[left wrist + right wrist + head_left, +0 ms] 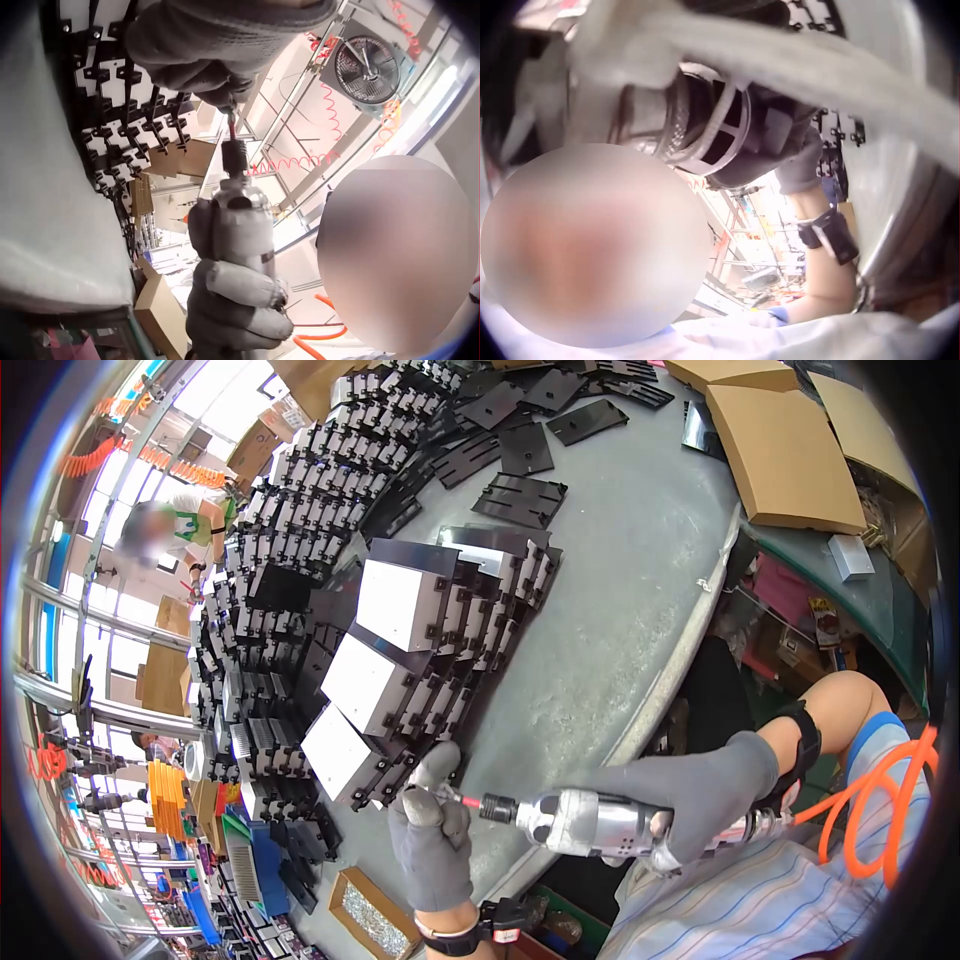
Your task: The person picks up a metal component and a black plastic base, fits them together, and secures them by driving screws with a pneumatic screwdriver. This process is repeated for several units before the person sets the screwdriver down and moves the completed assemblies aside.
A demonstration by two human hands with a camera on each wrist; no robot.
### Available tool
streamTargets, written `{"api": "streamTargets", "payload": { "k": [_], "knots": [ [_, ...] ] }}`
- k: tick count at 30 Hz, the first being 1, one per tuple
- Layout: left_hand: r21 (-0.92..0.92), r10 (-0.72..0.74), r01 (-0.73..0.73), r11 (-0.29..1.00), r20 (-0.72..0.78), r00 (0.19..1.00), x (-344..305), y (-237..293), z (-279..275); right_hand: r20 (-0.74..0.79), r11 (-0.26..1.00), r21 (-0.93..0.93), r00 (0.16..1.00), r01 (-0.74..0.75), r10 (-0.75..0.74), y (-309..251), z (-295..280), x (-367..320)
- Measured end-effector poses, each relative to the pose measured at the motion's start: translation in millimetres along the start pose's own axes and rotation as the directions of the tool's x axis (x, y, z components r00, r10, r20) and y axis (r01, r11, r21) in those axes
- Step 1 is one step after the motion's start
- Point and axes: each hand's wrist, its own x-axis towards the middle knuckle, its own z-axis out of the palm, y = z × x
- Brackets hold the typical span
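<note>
My gloved right hand (pixel 700 790) grips a silver pneumatic screwdriver (pixel 590 823), its fingers wrapped round the body in the left wrist view. The black chuck (pixel 497 808) and red bit (pixel 232 127) point at my gloved left hand (pixel 432 840). There, thumb and fingers pinch a small screw-like metal piece (pixel 231 109) at the bit's tip, mostly hidden by the glove. Just beyond the left hand stand stacked white-and-black housings (pixel 365 685) with dark brackets along their sides. In the right wrist view, the tool's rear end (pixel 705 124) fills the upper middle.
An open box of small silver parts (pixel 372 915) sits by my left wrist. Black plates (pixel 520 498) lie farther back on the grey table (pixel 600 650). Many more housings line the left side. An orange air hose (pixel 865 800) coils at right, below cardboard boxes (pixel 785 455). Another person (pixel 185 525) works across.
</note>
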Motion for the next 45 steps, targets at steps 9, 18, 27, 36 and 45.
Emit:
{"api": "streamTargets", "payload": {
  "k": [9, 18, 27, 36, 45],
  "knots": [
    [0.926, 0.461, -0.223, 0.304, 0.062, 0.885, 79.5, 101.0, -11.3, -0.244, 0.998, 0.035, 0.969, -0.042, 0.049, -35.4, -26.2, 14.9],
    [0.971, 0.276, -0.165, -0.172, 0.208, 0.938, 131.3, 86.8, -15.1, -0.283, 0.995, -0.09, 0.959, -0.031, 0.004, -34.9, -29.3, 21.9],
    [0.956, 0.298, -0.162, -0.244, 0.233, 0.926, 131.4, 85.1, -18.4, -0.315, 0.987, -0.158, 0.949, -0.034, -0.018, -34.4, -22.7, 25.4],
    [0.94, 0.272, -0.143, -0.31, 0.232, 0.934, 127.1, 86.3, -7.5, -0.318, 0.992, -0.087, 0.946, -0.096, 0.064, -35.1, -18.2, 28.4],
    [0.958, 0.295, -0.142, -0.249, 0.215, 0.931, 128.3, 83.2, -14.0, -0.328, 0.998, -0.051, 0.945, -0.041, 0.022, -40.2, -13.1, 25.9]
  ]
}}
